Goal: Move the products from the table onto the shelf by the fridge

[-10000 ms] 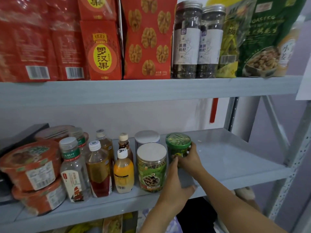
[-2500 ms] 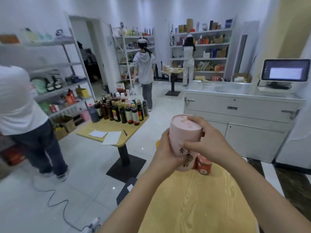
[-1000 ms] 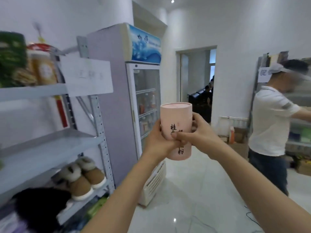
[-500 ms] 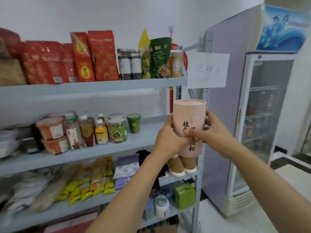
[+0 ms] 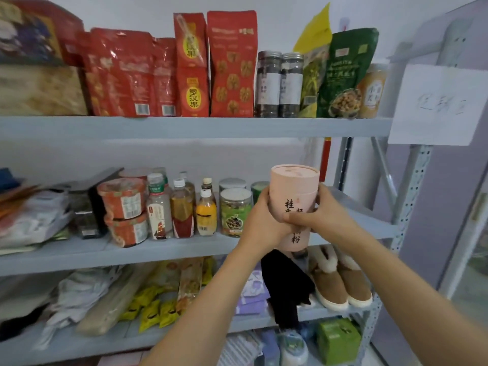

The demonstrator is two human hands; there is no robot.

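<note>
A pink cardboard canister (image 5: 293, 188) with black characters is held upright in front of the grey shelf (image 5: 169, 247), at the level of its middle board. My left hand (image 5: 261, 220) wraps its left side and my right hand (image 5: 317, 215) wraps its right side and front. The canister hangs in the air just right of the jars on that board, hiding most of the green-lidded jar (image 5: 257, 190) behind it. The fridge (image 5: 459, 207) stands right of the shelf.
The middle board holds noodle bowls (image 5: 122, 198), several bottles (image 5: 182, 210) and a clear jar of nuts (image 5: 235, 211); its right end (image 5: 369, 220) is bare. Red and green bags fill the top board. Slippers (image 5: 340, 283) sit on the board below. A paper sign (image 5: 435, 104) hangs on the post.
I have come closer to the shelf; it now fills the view. The pink canister stays in both hands and has moved left, toward the middle board.
</note>
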